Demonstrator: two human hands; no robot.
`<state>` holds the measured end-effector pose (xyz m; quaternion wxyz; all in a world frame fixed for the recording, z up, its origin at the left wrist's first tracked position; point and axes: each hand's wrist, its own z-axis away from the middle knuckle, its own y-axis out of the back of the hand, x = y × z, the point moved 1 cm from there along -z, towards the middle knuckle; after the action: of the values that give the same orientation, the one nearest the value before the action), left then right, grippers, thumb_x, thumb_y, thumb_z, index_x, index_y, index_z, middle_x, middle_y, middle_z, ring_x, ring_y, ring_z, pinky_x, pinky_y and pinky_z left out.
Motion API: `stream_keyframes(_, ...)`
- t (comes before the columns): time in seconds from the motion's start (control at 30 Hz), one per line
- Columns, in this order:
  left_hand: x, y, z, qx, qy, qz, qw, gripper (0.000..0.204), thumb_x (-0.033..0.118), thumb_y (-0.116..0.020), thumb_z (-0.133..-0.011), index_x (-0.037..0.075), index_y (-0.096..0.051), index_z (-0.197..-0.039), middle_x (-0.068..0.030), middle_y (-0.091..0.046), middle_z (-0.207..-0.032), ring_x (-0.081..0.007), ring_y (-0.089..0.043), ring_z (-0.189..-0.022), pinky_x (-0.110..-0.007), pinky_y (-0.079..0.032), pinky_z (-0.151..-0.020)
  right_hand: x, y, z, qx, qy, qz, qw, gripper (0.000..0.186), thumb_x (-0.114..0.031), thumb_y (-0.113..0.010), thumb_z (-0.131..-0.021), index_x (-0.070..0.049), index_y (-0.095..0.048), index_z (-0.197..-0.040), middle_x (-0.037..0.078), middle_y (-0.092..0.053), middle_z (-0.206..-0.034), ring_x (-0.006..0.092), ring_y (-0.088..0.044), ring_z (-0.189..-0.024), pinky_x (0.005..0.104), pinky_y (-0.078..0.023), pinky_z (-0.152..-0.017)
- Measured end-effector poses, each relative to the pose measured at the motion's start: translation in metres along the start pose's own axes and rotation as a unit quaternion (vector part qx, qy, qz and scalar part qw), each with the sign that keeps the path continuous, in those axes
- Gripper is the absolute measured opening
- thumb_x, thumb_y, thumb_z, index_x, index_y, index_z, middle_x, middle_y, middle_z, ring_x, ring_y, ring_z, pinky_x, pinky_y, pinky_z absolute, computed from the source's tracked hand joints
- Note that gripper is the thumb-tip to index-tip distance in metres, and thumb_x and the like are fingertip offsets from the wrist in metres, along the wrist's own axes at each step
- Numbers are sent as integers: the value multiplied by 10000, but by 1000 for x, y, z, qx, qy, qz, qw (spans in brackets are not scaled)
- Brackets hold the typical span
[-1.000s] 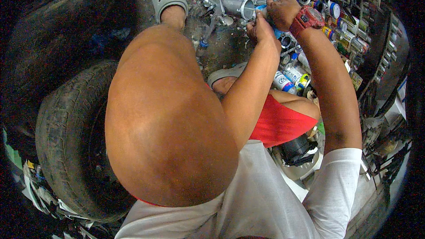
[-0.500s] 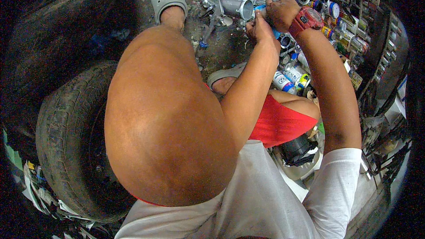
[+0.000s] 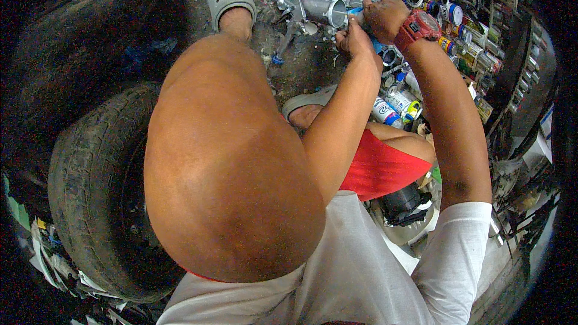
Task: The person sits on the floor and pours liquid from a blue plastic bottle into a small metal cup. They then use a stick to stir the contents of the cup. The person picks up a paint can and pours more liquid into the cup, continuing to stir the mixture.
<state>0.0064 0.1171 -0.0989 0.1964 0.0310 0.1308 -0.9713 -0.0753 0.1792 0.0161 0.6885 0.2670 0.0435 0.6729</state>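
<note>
- Left arm (image 3: 343, 117) reaches forward beside the bent left leg (image 3: 223, 144); left hand (image 3: 356, 41) curled, thumb forward.
- Right arm (image 3: 454, 108) bends at the elbow; right hand (image 3: 386, 17) close beside the left, fingers partly hidden.

The floor (image 3: 304, 63) is dark, grimy and speckled with pale flecks. Along its left edge sits a dusty black tyre (image 3: 75, 186), with a bulky dark form (image 3: 102, 42), hard to make out, beyond it. Pale scraps (image 3: 51, 256) litter the near left corner. Light reaches the floor's middle; the left side is in deep shadow.
</note>
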Motion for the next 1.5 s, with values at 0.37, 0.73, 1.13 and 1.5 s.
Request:
stream_keyframes(0.37, -11, 5, -22, -41, 2, 24, 999, 439, 303, -546, -958, 72, -468, -1323, -149, -597, -1274, -327, -633, -1083, -496, -546, -880, -2, 4, 0, 14, 3, -10, 1000, 406, -124, -689, -759, -2, -567, -1126, 178, -714, -1016, 318, -702, -972, 421, -564, -795)
stream_keyframes(0.73, 5, -4, 13, -21, -12, 44, 999, 497, 335, -547, -960, 97, -407, -1372, -157, -566, -1325, -357, -607, -1129, -512, -526, -911, -5, 4, 5, 15, -1, 10, 1000, 361, -188, -660, -812, -15, -587, -1120, 170, -719, -1007, 323, -710, -940, 429, -565, -781)
stream_keyframes(1.13, -2, -1, -2, -24, -5, 45, 999, 431, 330, -544, -961, 92, -494, -1317, -147, -594, -1292, -346, -619, -1108, -518, -534, -888, -6, 11, 6, 20, 10, 1, 1000, 401, -117, -705, -751, 11, -569, -1106, 180, -717, -998, 326, -709, -937, 415, -569, -783)
stream_keyframes(1.5, -14, 6, -24, -13, -19, 55, 998, 456, 366, -694, -886, 4, -539, -1115, -184, -617, -1177, -308, -611, -1032, -431, -494, -903, -1, 2, 0, 20, 3, 0, 1000, 407, -149, -686, -776, 19, -569, -1128, 193, -716, -998, 338, -708, -943, 428, -574, -770)
